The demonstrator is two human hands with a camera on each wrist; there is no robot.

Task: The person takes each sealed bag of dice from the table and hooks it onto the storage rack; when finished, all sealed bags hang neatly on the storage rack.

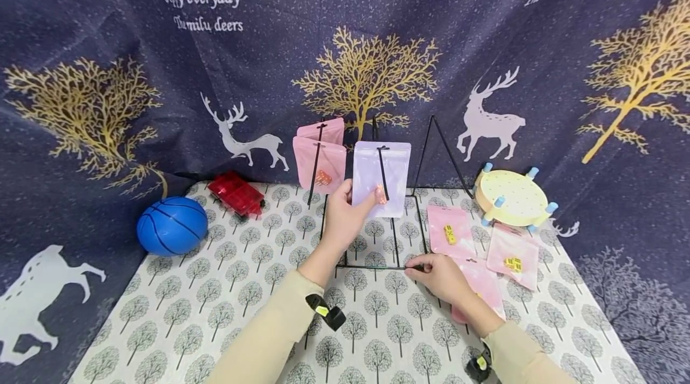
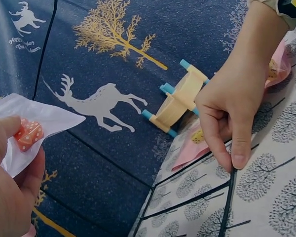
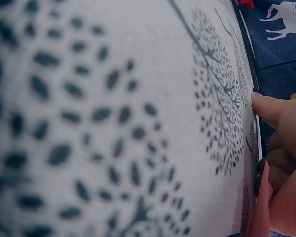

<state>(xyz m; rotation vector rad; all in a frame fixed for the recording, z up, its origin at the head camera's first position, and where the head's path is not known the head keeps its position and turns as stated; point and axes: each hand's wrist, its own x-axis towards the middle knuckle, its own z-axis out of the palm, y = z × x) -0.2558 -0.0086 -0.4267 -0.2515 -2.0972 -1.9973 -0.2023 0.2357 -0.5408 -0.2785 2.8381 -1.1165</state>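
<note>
A lavender zip pouch (image 1: pixel 381 174) hangs over a hook of the black wire display rack (image 1: pixel 372 267), the hook's rod showing through its top slot. My left hand (image 1: pixel 345 216) pinches its lower part, thumb in front over the orange-red dice (image 2: pixel 29 134) inside, fingers behind. My right hand (image 1: pixel 439 276) pinches the rack's base rod at the front right corner, thumb and forefinger on the wire (image 2: pixel 229 197). To the left, two pink pouches (image 1: pixel 318 159) hang on another hook, orange dice in the front one.
Pink pouches with yellow dice (image 1: pixel 450 233) lie right of the rack, one partly under my right forearm. Behind them is a yellow stool-like toy with blue legs (image 1: pixel 512 195). A blue ball (image 1: pixel 172 226) and a red toy car (image 1: pixel 235 193) are at left; a dark curtain hangs behind.
</note>
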